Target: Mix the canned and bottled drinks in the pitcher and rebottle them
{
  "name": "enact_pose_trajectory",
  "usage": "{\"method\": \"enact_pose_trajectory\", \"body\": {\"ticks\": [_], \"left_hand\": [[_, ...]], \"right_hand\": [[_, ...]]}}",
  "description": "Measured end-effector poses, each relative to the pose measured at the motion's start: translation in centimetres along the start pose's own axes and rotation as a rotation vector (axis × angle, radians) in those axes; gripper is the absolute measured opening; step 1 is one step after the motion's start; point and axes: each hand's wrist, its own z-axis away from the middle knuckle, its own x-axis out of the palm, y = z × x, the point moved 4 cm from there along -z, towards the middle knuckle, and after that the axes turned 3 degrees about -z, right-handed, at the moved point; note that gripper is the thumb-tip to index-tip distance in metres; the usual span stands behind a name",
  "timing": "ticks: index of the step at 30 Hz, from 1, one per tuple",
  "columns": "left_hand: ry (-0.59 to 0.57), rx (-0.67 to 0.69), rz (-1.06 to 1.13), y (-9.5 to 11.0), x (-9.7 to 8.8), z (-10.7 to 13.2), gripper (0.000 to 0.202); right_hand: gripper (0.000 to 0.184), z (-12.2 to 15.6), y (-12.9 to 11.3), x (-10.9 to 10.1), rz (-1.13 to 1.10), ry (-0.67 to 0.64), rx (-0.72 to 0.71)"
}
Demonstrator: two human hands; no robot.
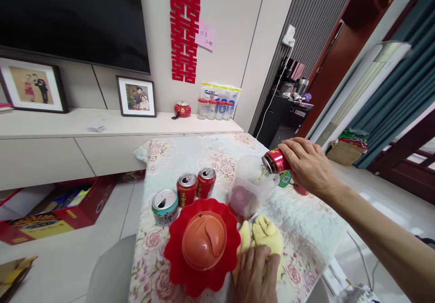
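My right hand (307,162) is wrapped round a tilted red drink can (277,160). From the can's mouth a thin amber stream runs into a translucent plastic pitcher (250,178), where dark reddish liquid shows in the lower part. Lying on a folded yellow cloth (263,230), my left hand (257,273) has its fingers stretched out. Left of the cloth is a red scalloped bowl (176,248) with an orange rounded lid-like piece (204,241) in it. Two opened red cans (186,187) and a green-and-silver can (165,207) stand behind the bowl.
A floral cloth (163,278) covers the table. Behind the pitcher, a green carton (284,179) is partly hidden. Along the wall, a white cabinet (112,151) bears framed photos, a red pot (182,109) and several red-lidded jars (211,109). A grey stool (110,269) stands at the left.
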Motion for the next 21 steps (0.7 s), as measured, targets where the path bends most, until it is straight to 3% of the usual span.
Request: {"method": "enact_pose_trajectory", "body": {"ticks": [21], "left_hand": [[-0.037, -0.009, -0.006, -0.1, 0.3, 0.6, 0.05]], "right_hand": [[0.036, -1.0, -1.8, -1.0, 0.031, -0.011, -0.129]]}}
